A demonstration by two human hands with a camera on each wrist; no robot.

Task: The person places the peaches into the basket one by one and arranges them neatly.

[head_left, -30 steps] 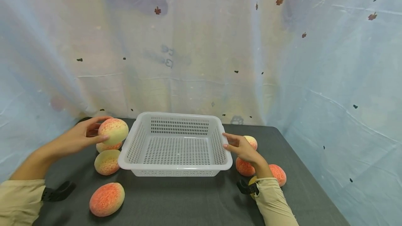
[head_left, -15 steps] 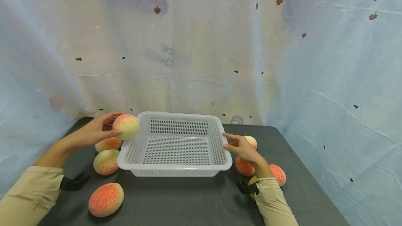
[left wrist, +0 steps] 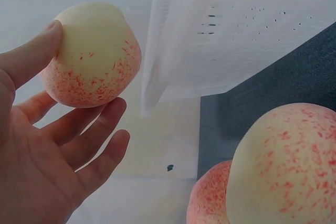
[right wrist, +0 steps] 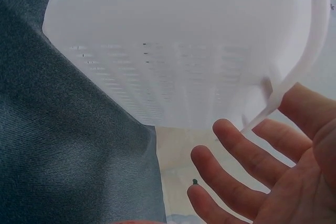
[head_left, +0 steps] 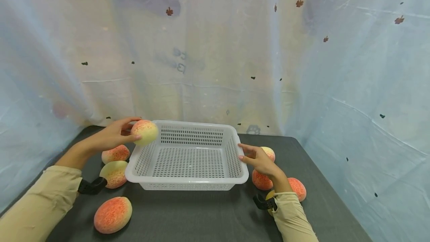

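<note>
Left hand (head_left: 114, 135): thumb and fingers grasp a speckled peach (head_left: 145, 132), lifted clear of the table (head_left: 191, 216) at the back left corner of the white perforated basket (head_left: 188, 179); whether the fruit is over the rim or just outside it cannot be determined. Right hand (head_left: 258, 160): fingers relaxed and apart, thumb and forefinger touching the basket's right rim, the others near its outer wall. Basket stands upright on the table.

Left of the basket: a rear peach (head_left: 115, 154), a half-yellow peach (head_left: 113, 174) just beside the rim, and a mostly red peach (head_left: 112, 216) towards the front, apart from the rim. Right of the basket: a pale-topped peach (head_left: 270, 152), a red peach (head_left: 262, 180) near the wrist, an outermost peach (head_left: 298, 189) farther off, and a yellow peach (head_left: 270, 194) largely hidden by the wrist. Behind the basket hangs a pale curtain (head_left: 208, 47) with leaf prints
</note>
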